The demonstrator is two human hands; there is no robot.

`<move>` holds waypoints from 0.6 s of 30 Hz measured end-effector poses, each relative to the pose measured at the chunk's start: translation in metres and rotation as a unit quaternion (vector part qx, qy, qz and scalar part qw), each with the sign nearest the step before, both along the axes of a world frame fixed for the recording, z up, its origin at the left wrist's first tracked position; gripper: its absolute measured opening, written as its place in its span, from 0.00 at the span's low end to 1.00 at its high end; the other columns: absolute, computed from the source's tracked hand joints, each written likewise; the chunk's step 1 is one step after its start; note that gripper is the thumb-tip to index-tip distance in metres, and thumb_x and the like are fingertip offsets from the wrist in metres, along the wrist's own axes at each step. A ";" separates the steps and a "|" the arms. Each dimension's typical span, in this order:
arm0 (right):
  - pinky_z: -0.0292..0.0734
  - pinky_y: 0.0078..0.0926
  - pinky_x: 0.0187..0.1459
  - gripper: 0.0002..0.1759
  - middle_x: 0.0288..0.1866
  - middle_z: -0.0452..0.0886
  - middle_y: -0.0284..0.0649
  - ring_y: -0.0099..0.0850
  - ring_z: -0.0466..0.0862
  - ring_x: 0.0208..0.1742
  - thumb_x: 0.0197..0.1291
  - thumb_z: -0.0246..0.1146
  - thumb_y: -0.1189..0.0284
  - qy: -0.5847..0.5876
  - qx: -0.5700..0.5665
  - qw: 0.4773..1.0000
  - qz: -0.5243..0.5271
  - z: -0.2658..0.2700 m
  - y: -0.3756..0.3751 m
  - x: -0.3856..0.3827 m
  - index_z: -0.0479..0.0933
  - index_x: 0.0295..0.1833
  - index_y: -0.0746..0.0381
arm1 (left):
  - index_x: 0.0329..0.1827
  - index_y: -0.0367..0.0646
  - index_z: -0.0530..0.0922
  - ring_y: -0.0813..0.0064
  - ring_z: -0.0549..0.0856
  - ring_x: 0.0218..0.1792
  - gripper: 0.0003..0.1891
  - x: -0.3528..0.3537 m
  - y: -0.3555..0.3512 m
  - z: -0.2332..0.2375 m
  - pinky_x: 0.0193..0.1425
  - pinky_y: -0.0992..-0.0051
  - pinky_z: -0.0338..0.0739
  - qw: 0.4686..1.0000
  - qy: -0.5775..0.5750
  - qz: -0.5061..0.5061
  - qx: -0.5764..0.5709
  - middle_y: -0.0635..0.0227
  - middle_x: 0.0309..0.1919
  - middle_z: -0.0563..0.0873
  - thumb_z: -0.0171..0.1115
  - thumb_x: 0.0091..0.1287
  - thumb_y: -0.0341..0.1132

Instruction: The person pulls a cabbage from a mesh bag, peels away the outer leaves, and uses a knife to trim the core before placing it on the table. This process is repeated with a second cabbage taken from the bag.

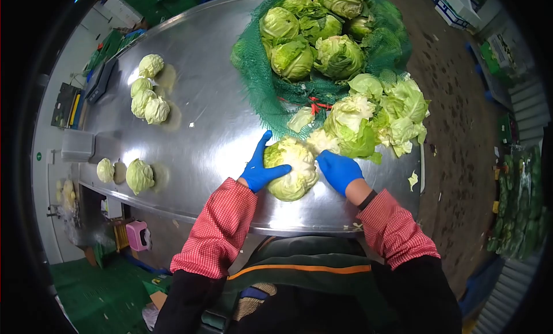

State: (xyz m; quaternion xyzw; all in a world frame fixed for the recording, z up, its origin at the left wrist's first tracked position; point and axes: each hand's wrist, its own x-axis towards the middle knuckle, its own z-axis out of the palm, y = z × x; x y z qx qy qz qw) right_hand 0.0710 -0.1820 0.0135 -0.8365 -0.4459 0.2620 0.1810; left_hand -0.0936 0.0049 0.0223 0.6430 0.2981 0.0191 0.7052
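Both hands wear blue gloves. My left hand (264,165) lies against the left side of a lettuce head (292,172), its thumb across the top and its fingers around the side. At the right of this head is my right hand (340,171), its fingers closed near the head's edge; what they hold, if anything, is hidden. Just beyond it, loose leaves (351,118) form a pile that reaches to the right. A green mesh bag (253,63) full of more heads (292,58) stands open behind, with a red tie (315,105) at its near side.
Several trimmed heads (140,176) stand at the left of the metal table (207,92), near a clear plastic box (78,145) and a dark device (101,80). A leaf scrap (413,180) lies by the right edge. Beyond the table are a pink stool (137,235) and bagged green vegetables (521,201).
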 end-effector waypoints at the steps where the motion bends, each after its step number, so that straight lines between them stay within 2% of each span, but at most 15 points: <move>1: 0.78 0.45 0.45 0.20 0.44 0.83 0.53 0.53 0.83 0.43 0.69 0.50 0.53 0.188 0.025 0.971 -0.143 -0.011 0.004 0.008 0.74 0.53 0.56 | 0.80 0.51 0.42 0.60 0.74 0.64 0.60 -0.002 0.001 -0.003 0.69 0.63 0.69 1.000 -0.017 -0.010 0.001 0.54 0.62 0.71 0.79 0.50 0.33; 2: 0.78 0.43 0.49 0.23 0.46 0.83 0.52 0.51 0.83 0.46 0.68 0.51 0.51 0.213 0.047 0.956 -0.195 -0.020 0.008 0.018 0.74 0.55 0.56 | 0.80 0.50 0.42 0.60 0.74 0.64 0.61 -0.007 -0.001 -0.008 0.69 0.63 0.69 0.999 -0.038 -0.016 0.018 0.54 0.61 0.71 0.80 0.49 0.34; 4: 0.77 0.41 0.53 0.26 0.50 0.83 0.50 0.48 0.83 0.51 0.66 0.54 0.49 0.119 0.033 0.989 -0.080 0.010 0.011 0.012 0.73 0.59 0.55 | 0.80 0.48 0.41 0.60 0.74 0.64 0.64 -0.012 -0.003 -0.012 0.68 0.64 0.70 0.995 -0.077 -0.034 0.054 0.53 0.61 0.71 0.82 0.46 0.36; 6: 0.76 0.40 0.55 0.31 0.55 0.82 0.46 0.45 0.82 0.53 0.62 0.57 0.46 -0.017 0.083 0.996 -0.014 0.026 0.017 -0.009 0.72 0.65 0.52 | 0.80 0.48 0.40 0.59 0.71 0.66 0.65 -0.014 -0.007 -0.011 0.70 0.64 0.68 0.997 -0.074 -0.031 0.008 0.53 0.63 0.68 0.82 0.45 0.37; 7: 0.76 0.41 0.55 0.34 0.57 0.81 0.43 0.45 0.82 0.54 0.59 0.59 0.45 0.021 0.060 0.998 0.006 0.033 0.024 -0.007 0.70 0.68 0.49 | 0.80 0.47 0.41 0.59 0.70 0.67 0.65 -0.013 -0.006 -0.011 0.71 0.63 0.67 0.996 -0.077 -0.035 0.001 0.53 0.64 0.67 0.82 0.44 0.37; 8: 0.76 0.41 0.55 0.33 0.56 0.81 0.43 0.45 0.82 0.54 0.59 0.59 0.46 0.016 0.059 0.997 0.042 0.031 0.030 -0.003 0.71 0.67 0.49 | 0.80 0.46 0.41 0.59 0.69 0.67 0.65 -0.014 -0.004 -0.010 0.71 0.63 0.66 0.996 -0.081 -0.038 -0.003 0.53 0.65 0.66 0.82 0.44 0.38; 10: 0.77 0.42 0.54 0.31 0.54 0.82 0.42 0.45 0.82 0.53 0.58 0.60 0.48 0.009 0.056 0.992 0.111 0.032 0.041 0.002 0.72 0.65 0.49 | 0.80 0.45 0.42 0.59 0.66 0.69 0.64 -0.021 0.001 -0.023 0.73 0.62 0.62 0.991 -0.095 -0.066 0.069 0.52 0.67 0.64 0.82 0.44 0.39; 11: 0.78 0.42 0.52 0.28 0.50 0.83 0.44 0.46 0.83 0.50 0.59 0.60 0.51 -0.004 0.054 0.990 0.130 0.034 0.042 0.004 0.73 0.63 0.50 | 0.80 0.44 0.43 0.59 0.65 0.70 0.64 -0.024 0.002 -0.029 0.74 0.62 0.61 0.986 -0.102 -0.080 0.102 0.52 0.68 0.63 0.82 0.44 0.40; 14: 0.79 0.42 0.49 0.25 0.46 0.84 0.46 0.47 0.84 0.46 0.59 0.60 0.54 0.049 0.018 0.983 0.177 0.044 0.045 0.014 0.75 0.60 0.52 | 0.79 0.42 0.44 0.59 0.62 0.72 0.63 -0.032 -0.008 -0.021 0.75 0.62 0.58 0.986 -0.106 -0.083 0.094 0.52 0.70 0.61 0.81 0.45 0.40; 15: 0.79 0.42 0.47 0.22 0.43 0.85 0.47 0.47 0.84 0.44 0.60 0.60 0.56 0.064 0.051 0.988 0.133 0.025 0.043 0.023 0.76 0.58 0.53 | 0.79 0.42 0.44 0.59 0.62 0.72 0.63 -0.035 -0.010 -0.022 0.75 0.62 0.58 0.981 -0.121 -0.086 0.121 0.52 0.70 0.61 0.81 0.45 0.40; 17: 0.79 0.41 0.47 0.21 0.42 0.85 0.48 0.47 0.84 0.44 0.60 0.59 0.58 0.062 0.060 0.996 0.021 -0.004 0.043 0.036 0.77 0.57 0.54 | 0.79 0.42 0.45 0.59 0.64 0.71 0.62 -0.044 -0.014 -0.029 0.75 0.62 0.59 0.968 -0.150 -0.091 0.178 0.52 0.70 0.62 0.81 0.46 0.40; 18: 0.79 0.41 0.46 0.20 0.42 0.85 0.48 0.47 0.85 0.44 0.61 0.59 0.59 0.064 0.064 0.995 -0.036 -0.019 0.039 0.039 0.77 0.56 0.55 | 0.79 0.42 0.45 0.59 0.65 0.71 0.61 -0.050 -0.017 -0.034 0.75 0.62 0.60 0.977 -0.150 -0.048 0.144 0.53 0.69 0.62 0.80 0.46 0.39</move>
